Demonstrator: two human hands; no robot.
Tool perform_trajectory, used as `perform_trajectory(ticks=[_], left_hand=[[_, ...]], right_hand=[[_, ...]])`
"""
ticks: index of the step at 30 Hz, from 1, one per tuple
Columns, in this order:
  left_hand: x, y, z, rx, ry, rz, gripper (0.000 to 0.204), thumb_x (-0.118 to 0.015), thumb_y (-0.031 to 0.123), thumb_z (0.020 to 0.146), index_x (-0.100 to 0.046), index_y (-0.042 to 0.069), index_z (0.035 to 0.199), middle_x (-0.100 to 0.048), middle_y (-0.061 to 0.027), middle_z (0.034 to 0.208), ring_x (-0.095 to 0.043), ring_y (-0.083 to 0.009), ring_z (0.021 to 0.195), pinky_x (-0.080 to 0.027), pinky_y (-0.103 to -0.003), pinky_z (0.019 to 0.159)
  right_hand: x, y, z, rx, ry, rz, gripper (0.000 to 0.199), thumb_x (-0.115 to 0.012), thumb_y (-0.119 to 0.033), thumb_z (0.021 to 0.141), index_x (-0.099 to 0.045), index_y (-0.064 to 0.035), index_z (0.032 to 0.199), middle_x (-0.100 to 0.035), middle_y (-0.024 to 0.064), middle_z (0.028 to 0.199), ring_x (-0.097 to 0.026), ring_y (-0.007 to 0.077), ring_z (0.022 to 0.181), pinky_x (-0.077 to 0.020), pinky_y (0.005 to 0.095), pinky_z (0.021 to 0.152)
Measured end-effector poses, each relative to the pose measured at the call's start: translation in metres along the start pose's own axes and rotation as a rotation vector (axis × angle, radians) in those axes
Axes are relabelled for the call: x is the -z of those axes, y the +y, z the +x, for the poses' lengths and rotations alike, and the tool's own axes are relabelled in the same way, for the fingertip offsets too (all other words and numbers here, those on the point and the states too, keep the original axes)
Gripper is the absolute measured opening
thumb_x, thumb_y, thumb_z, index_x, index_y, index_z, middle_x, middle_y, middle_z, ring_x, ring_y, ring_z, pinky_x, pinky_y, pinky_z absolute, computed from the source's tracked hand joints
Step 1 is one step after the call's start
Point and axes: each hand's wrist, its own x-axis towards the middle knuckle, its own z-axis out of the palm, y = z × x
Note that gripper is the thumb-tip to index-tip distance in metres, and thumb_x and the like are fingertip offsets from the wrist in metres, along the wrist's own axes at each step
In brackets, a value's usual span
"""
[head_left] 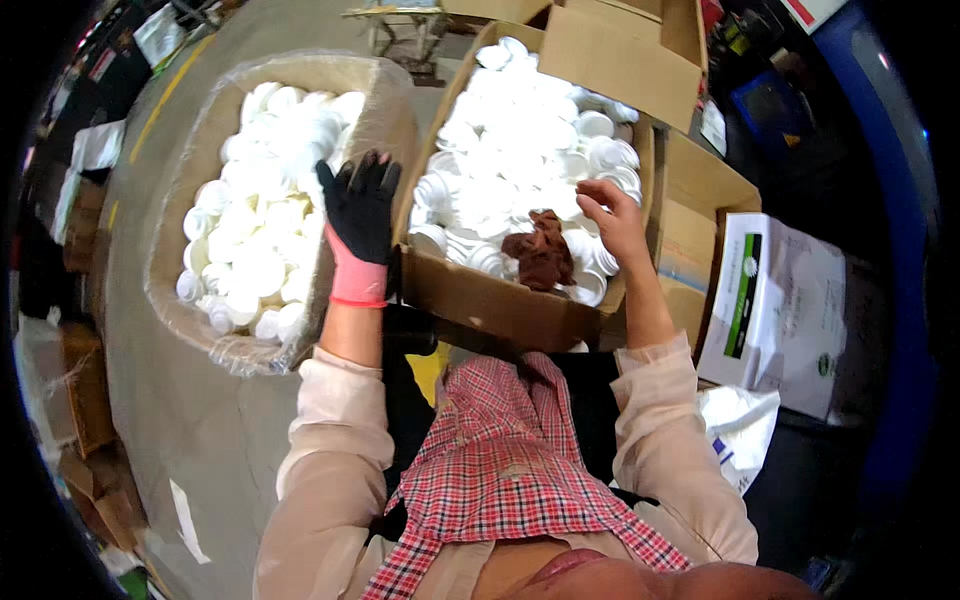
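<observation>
My left hand wears a black glove with a pink cuff. Its fingers are stretched out and hold nothing, over the inner edge of the plastic-lined box on the left. White round plastic caps fill that box. Bare and slightly curved, my right hand hovers over the right side of a cardboard box; finger and thumb are apart with nothing visible between them. More white round lids are heaped in this box. A crumpled dark-brown cloth or glove lies on them near the front wall.
An open carton stands behind the right box, its flap over the far corner. To the right are another carton and a white printed box. A white bag lies near my right elbow. Cardboard sits at far left.
</observation>
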Motion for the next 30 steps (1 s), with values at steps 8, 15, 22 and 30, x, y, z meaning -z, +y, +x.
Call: perform_trajectory(ticks=[8, 15, 22, 30], left_hand=[[0.015, -0.052, 0.002, -0.109, -0.09, 1.211, 0.034, -0.048, 0.024, 0.098, -0.053, 0.0, 0.121, -0.062, -0.0156, 0.11, -0.063, -0.0276, 0.101, -0.053, -0.041, 0.089], [0.021, -0.063, 0.002, 0.054, -0.136, 1.354, 0.033, -0.05, 0.023, 0.096, -0.055, -0.001, 0.119, -0.064, -0.0155, 0.108, -0.065, -0.0249, 0.095, -0.053, -0.035, 0.085], [0.044, -0.075, 0.008, 0.233, 0.11, 1.161, 0.061, -0.052, 0.052, 0.093, -0.037, 0.012, 0.137, -0.051, -0.0147, 0.128, -0.057, -0.0286, 0.11, -0.05, -0.047, 0.091], [0.034, -0.083, 0.012, 0.101, -0.313, 1.066, 0.055, -0.072, 0.017, 0.083, -0.041, 0.006, 0.127, -0.062, -0.015, 0.112, -0.063, -0.0266, 0.104, -0.053, -0.043, 0.085]], right_hand=[[-0.031, 0.06, -0.006, -0.003, -0.201, -0.633, 0.053, -0.077, -0.029, 0.075, -0.058, -0.003, 0.118, -0.058, 0.0211, 0.113, -0.055, 0.0382, 0.106, -0.0465, 0.0425, 0.089], [-0.036, 0.114, 0.023, 0.195, 0.256, -1.208, 0.016, -0.063, -0.01, 0.075, -0.067, -0.0118, 0.091, -0.053, 0.0106, 0.117, -0.049, 0.0323, 0.105, -0.0459, 0.0453, 0.078], [-0.037, 0.016, 0.022, 0.312, 0.079, -0.394, 0.02, -0.076, -0.011, 0.073, -0.066, -0.0033, 0.089, -0.057, 0.0126, 0.112, -0.058, 0.0306, 0.098, -0.0484, 0.0365, 0.083], [-0.031, -0.005, -0.015, 0.326, -0.114, -0.436, 0.065, -0.08, -0.019, 0.07, -0.052, -0.0121, 0.128, -0.045, 0.0147, 0.133, -0.05, 0.0338, 0.115, -0.0464, 0.0409, 0.094]])
